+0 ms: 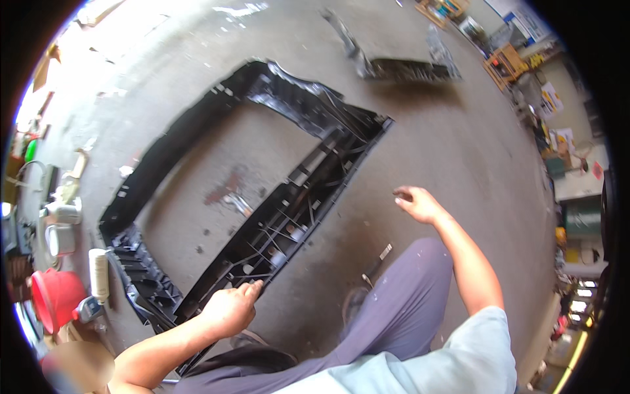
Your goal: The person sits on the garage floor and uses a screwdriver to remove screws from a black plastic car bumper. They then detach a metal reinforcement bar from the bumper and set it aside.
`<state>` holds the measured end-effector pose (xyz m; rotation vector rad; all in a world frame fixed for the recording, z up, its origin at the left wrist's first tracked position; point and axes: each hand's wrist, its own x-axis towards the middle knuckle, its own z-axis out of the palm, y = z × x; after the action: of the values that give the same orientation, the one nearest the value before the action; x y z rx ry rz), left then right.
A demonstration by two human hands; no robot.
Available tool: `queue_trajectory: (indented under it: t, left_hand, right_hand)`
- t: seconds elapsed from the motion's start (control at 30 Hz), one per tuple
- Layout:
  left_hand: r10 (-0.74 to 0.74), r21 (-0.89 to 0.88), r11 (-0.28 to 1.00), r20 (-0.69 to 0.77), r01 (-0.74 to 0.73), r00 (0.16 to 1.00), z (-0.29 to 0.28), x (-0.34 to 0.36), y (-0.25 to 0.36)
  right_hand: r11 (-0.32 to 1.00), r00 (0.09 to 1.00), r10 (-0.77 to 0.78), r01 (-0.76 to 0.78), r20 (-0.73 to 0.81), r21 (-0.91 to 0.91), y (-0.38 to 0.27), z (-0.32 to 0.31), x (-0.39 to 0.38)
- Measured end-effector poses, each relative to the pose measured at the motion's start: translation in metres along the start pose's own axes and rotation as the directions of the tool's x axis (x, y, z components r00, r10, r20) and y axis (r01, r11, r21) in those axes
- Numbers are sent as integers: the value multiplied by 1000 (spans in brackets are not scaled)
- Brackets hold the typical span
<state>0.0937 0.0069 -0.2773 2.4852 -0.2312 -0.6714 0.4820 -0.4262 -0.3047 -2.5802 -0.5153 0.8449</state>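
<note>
A large black plastic frame (172,141), like a car bumper with ribs, clips and a wide opening, lies on the floor in front of me. My left hand (230,310) is closed on its near edge, at the ribbed bar (289,223); the fingertips are partly hidden. Off to the right, clear of the frame, my right hand (418,203) hovers over the floor. Its fingers are loosely curled, with thumb and forefinger apart, and I see nothing in them. A slim dark tool with a pale end (377,264) rests on the floor by my right knee.
Another black part (413,70) with clear plastic on it lies at the far right. On the left stand a white bottle (98,276), a red bucket (58,299) and a pale jug (60,239). Metal pieces (236,203) lie inside the opening. Cluttered shelves (581,217) line the right side.
</note>
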Motion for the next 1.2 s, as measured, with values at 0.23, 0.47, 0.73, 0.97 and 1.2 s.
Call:
queue_trajectory:
  t: [0.23, 0.47, 0.73, 0.97, 1.2]
  left_hand:
    - [-198, -19, 978, -404, 208, 893, -84, -41, 73]
    - [-93, 179, 860, -866, 478, 492, -176, -104, 159]
    - [-280, -78, 850, -904, 521, 322, -197, -163, 199]
    - [-558, -451, 825, -744, 341, 368, -221, -217, 142]
    - [-664, -508, 743, -640, 435, 387, -216, -219, 46]
  right_hand:
    - [773, 999, -14, 37, -42, 633, -14, 10, 51]
    - [292, 981, -191, 87, -31, 953, -95, 38, 101]
    - [-170, 979, -177, 73, -103, 983, -186, 84, 103]
    - [-53, 517, -853, 50, -71, 997, -255, 118, -38]
    - [170, 356, -933, 303, 54, 938, -340, 144, 6]
